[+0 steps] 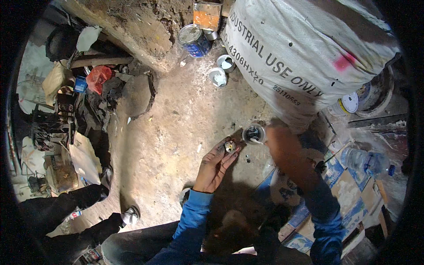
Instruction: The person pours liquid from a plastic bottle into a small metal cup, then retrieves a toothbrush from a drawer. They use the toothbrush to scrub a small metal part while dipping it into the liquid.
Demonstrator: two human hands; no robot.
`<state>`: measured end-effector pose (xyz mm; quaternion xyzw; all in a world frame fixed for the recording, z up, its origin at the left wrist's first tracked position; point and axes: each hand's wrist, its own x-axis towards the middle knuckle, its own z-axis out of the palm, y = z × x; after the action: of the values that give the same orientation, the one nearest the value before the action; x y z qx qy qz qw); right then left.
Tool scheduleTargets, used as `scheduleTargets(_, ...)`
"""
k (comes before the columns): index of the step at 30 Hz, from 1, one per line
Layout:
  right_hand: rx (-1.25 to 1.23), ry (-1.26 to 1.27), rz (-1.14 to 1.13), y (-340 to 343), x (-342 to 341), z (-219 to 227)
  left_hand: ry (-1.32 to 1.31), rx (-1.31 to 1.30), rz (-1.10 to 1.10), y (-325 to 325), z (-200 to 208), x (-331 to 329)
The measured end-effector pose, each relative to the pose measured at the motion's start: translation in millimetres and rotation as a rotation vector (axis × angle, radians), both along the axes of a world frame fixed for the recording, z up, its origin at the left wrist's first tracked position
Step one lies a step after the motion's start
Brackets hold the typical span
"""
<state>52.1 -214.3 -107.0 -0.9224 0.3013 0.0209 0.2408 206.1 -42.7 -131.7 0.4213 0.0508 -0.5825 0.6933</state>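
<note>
My left hand, its fingertips smudged dark, is closed around a small round metallic piece with yellowish spots, whose exact kind I cannot make out. Just right of it, a clear cup with black contents stands on the ground. My right hand is blurred and hovers at the cup's right side. From its fingers a thin pale stick slants into the cup; the stick's lower end is hidden in the black.
A large white woven sack fills the upper right. Two small open tins and a blue paint can stand beyond. A water bottle lies at right. Another person's legs are at lower left, near clutter and a red bag.
</note>
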Motion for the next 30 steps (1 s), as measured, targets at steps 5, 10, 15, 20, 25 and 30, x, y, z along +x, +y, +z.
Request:
scheduleTargets(5, 0.752, 0.011, -0.323, 10.6, -41.3, 43.4, 0.011, -0.063, 0.064, -1.7, -11.1, -7.2)
scheduleTargets(10, 0.894, -0.234, -0.263, 41.0, -42.4, 18.8, 0.001, -0.116, 0.055, 3.8, -13.5, -8.7)
scheduleTargets(15, 0.960, -0.333, -0.268, 48.4, -53.1, -20.0, 0.018, -0.154, 0.008, 4.9, -11.6, -9.5)
scheduleTargets(20, 0.556, -0.507, -0.017, 36.6, -52.2, -28.7, 0.029, -0.127, -0.044, 4.3, -9.4, -10.7)
scheduleTargets(25, 0.861, -0.322, -0.233, 27.5, -68.2, -22.1, -0.062, -0.123, -0.011, 1.5, -1.5, -5.5)
scheduleTargets(30, 0.942, -0.442, -0.354, 71.7, -46.9, -32.9, -0.132, -0.033, 0.088, -2.0, -8.5, -20.8)
